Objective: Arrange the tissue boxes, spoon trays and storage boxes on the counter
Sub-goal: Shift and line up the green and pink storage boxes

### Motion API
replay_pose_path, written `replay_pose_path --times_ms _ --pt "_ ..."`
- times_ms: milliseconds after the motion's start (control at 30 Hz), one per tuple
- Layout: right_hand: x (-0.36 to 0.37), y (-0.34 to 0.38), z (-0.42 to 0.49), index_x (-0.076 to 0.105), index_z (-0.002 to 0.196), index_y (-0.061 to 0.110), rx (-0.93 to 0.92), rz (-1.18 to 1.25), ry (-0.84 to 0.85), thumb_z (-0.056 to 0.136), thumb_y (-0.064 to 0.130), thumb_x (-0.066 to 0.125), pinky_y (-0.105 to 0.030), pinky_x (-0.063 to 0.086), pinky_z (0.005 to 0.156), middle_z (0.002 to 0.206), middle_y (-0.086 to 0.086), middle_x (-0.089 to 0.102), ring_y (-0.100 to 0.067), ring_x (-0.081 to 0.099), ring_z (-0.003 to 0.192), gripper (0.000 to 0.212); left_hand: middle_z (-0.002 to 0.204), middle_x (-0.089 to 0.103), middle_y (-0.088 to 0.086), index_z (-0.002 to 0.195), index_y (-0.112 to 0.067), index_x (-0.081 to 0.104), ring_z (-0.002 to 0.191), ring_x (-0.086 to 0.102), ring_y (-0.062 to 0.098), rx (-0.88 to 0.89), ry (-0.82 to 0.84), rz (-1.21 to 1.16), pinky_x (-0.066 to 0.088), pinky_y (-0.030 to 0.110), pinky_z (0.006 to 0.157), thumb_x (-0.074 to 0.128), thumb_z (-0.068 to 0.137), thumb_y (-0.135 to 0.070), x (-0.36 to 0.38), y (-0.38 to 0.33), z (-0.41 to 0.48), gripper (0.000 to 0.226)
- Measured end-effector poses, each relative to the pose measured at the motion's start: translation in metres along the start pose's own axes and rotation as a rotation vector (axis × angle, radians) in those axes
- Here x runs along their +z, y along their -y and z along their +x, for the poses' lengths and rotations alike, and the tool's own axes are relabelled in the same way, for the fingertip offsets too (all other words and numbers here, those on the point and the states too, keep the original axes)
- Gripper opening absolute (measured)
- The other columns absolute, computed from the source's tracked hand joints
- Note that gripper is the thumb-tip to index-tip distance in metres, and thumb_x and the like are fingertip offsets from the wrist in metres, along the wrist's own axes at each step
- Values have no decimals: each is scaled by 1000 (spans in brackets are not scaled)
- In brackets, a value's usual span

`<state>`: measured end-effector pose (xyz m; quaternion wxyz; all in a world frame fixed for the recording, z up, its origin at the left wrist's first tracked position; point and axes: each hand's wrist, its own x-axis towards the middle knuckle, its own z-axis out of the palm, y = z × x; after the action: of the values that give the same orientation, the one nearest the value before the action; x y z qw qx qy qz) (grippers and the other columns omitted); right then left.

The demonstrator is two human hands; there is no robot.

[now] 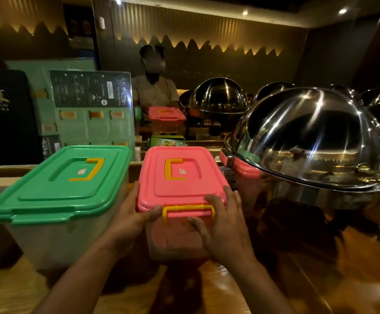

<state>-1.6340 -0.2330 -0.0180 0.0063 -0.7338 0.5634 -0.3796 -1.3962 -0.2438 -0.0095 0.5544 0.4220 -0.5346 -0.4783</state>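
A pink-lidded storage box with yellow clasps stands on the wooden counter in the middle of the view. My left hand grips its near left corner, thumb on the lid's edge. My right hand holds its near right side, fingers over the lid beside the yellow front clasp. A green-lidded storage box with a clear body stands just left of it, a narrow gap between them. Another pink storage box sits farther back on the opposite counter.
Large steel dome-lidded chafing dishes crowd the right side, close to the pink box. A person in a light shirt stands behind the far counter. A green menu board stands at the back left. A green tissue box lies behind the pink box.
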Motion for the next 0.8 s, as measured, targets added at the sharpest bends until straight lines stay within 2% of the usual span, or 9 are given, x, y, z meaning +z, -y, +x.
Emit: replay_pose_path --times_ms 100,233,400,800 --pt "7 -2 11 47 129 36 25 1 1 78 80 45 -55 33 114 158 -10 23 -35 12 149 69 132 66 4 142 -27 48 122 63 25 28 -24 -55 54 48 96 89 63 -32 6 2 7 89" --pt "9 -14 25 51 127 34 14 9 -5 78 73 57 -52 38 111 158 -9 26 -30 17 147 63 131 67 -3 144 -33 46 122 63 19 37 -38 -30 52 49 100 91 62 -37 8 6 21 93" --pt "12 -24 34 49 126 36 26 29 16 75 81 50 -56 39 109 158 -7 26 -33 19 148 68 128 68 -8 142 -33 47 120 64 14 76 -59 11 50 49 102 90 65 -33 12 13 33 88" --pt "9 -34 42 49 126 39 36 60 53 73 80 53 -55 35 112 160 -7 23 -32 15 150 67 130 66 -8 144 -40 43 121 63 14 80 -64 44 52 52 100 89 67 -38 17 16 40 90"
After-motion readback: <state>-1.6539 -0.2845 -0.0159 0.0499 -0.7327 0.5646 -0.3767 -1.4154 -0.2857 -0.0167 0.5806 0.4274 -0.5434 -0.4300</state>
